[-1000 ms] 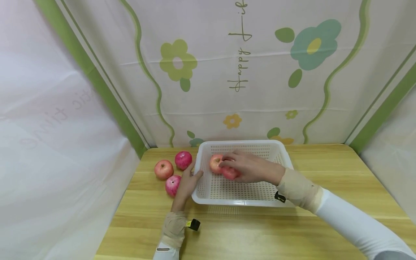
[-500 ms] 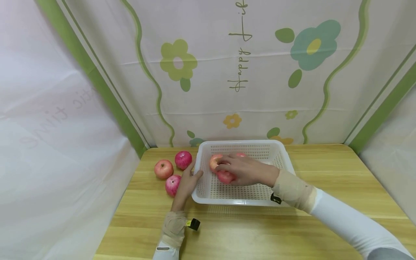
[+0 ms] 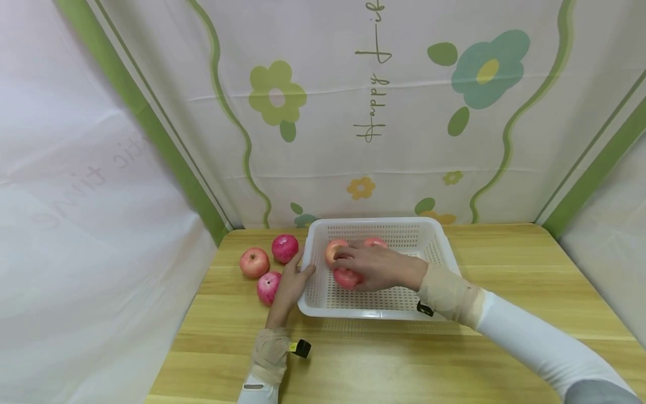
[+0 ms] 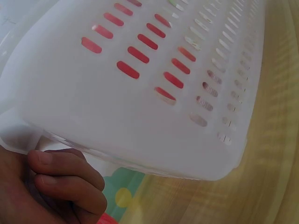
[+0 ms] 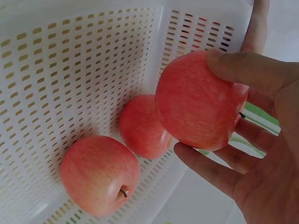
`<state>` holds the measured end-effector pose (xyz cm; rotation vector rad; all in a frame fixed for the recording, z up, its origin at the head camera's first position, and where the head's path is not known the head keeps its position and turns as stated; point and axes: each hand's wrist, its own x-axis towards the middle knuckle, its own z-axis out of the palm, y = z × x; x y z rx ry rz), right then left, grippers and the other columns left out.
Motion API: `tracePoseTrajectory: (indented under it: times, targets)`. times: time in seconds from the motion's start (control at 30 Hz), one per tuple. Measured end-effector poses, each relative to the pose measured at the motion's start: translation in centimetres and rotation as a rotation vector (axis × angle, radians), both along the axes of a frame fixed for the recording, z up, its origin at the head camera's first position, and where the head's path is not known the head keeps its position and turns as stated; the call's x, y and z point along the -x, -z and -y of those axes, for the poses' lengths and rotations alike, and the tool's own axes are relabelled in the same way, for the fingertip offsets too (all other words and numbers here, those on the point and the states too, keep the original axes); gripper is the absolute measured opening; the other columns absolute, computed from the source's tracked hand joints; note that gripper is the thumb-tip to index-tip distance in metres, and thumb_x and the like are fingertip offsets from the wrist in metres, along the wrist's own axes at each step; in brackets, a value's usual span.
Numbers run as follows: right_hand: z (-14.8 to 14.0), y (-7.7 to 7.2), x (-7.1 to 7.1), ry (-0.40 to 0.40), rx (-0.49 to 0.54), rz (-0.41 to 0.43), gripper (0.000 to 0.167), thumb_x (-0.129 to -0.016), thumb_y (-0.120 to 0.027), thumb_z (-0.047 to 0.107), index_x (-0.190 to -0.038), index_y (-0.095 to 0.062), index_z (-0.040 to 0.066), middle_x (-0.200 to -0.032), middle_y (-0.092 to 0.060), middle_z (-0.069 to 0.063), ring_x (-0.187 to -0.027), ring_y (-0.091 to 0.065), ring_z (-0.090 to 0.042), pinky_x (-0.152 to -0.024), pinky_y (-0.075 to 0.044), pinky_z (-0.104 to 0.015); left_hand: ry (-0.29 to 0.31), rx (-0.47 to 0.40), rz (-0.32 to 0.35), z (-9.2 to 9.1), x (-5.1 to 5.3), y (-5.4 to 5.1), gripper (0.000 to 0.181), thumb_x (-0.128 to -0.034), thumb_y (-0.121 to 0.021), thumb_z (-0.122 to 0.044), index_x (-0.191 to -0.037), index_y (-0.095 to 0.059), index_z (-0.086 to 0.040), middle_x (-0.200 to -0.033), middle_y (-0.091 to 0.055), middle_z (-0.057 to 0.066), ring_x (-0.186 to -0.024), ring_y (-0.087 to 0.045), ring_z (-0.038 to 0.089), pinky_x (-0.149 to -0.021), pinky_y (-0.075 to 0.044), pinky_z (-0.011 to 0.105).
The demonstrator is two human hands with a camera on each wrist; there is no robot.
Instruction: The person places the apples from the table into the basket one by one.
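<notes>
A white perforated plastic basket (image 3: 378, 315) stands on the wooden table. My left hand (image 3: 291, 286) holds its left rim, the fingers curled at the edge in the left wrist view. Inside the basket, my right hand (image 3: 383, 266) grips a red apple (image 5: 196, 100) between thumb and fingers. That apple is held over the left part of the basket. Two other apples lie in the basket: one (image 5: 145, 126) just behind the held apple, and another (image 5: 99, 175) with its stem showing. From the head, the right hand partly covers all of them.
To the left of the basket are a pale red apple (image 3: 254, 263), a dark pink apple (image 3: 285, 248) and a streaked pink apple (image 3: 268, 288), close to my left hand. A printed fabric wall (image 3: 323, 134) rises behind the table (image 3: 383, 365), with more fabric at both sides.
My right hand has moved left and slightly toward me with the held apple, uncovering another apple at the back of the basket. The left hand and basket have stayed put.
</notes>
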<state>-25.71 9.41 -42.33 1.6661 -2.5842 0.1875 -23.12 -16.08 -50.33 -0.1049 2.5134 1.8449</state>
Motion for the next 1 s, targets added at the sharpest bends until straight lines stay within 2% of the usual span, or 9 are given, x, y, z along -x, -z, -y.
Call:
tracePoseTrajectory:
  times: [0.2,0.47,0.73,0.9,1.0]
  targets:
    - [0.4,0.2,0.1,-0.018,-0.012,0.028,0.059,-0.087,-0.089,0.029,-0.141,-0.065,0.021,-0.14,-0.065,-0.001,-0.133,-0.059,-0.029,-0.109,-0.054,-0.045,-0.003,0.007,0.005,0.1,0.1,0.1,0.066,-0.1034,-0.061,-0.02,-0.166,-0.04,-0.018,-0.131,-0.07,0.03,-0.107,-0.076,0.039,-0.082,-0.067,0.05]
    - [1.0,0.5,0.4,-0.043,-0.038,0.017,0.053,-0.089,-0.087,0.03,-0.138,-0.066,0.022,-0.137,-0.065,0.001,-0.127,-0.061,-0.025,-0.106,-0.055,-0.04,0.007,0.013,0.006,0.1,0.2,0.3,0.066,-0.1047,-0.061,-0.022,-0.166,-0.039,-0.016,-0.133,-0.069,0.03,-0.109,-0.076,0.04,-0.081,-0.067,0.05]
    - [1.5,0.9,0.9,-0.036,-0.075,0.043,0.056,-0.089,-0.086,0.031,-0.141,-0.065,0.026,-0.145,-0.062,0.001,-0.136,-0.057,-0.026,-0.109,-0.054,-0.043,0.001,0.016,0.005,0.1,0.2,0.4,0.068,-0.1036,-0.061,-0.022,-0.167,-0.038,-0.017,-0.131,-0.069,0.03,-0.106,-0.076,0.037,-0.081,-0.067,0.048]
    - [2.0,1.3,1.0,-0.056,-0.099,0.091,0.053,-0.092,-0.083,0.03,-0.142,-0.065,0.027,-0.15,-0.061,0.0,-0.136,-0.058,-0.022,-0.104,-0.057,-0.039,0.005,0.012,-0.003,0.2,0.3,0.6,0.067,-0.1039,-0.061,-0.021,-0.166,-0.039,-0.017,-0.132,-0.069,0.031,-0.106,-0.077,0.038,-0.081,-0.067,0.048]
    - [2.3,1.5,1.0,-0.079,-0.141,0.087,0.053,-0.093,-0.083,0.029,-0.142,-0.065,0.026,-0.15,-0.06,0.0,-0.134,-0.059,-0.021,-0.1,-0.059,-0.037,0.004,0.011,-0.003,0.2,0.3,0.6,0.066,-0.104,-0.061,-0.021,-0.166,-0.04,-0.019,-0.132,-0.069,0.03,-0.107,-0.076,0.037,-0.081,-0.067,0.048]
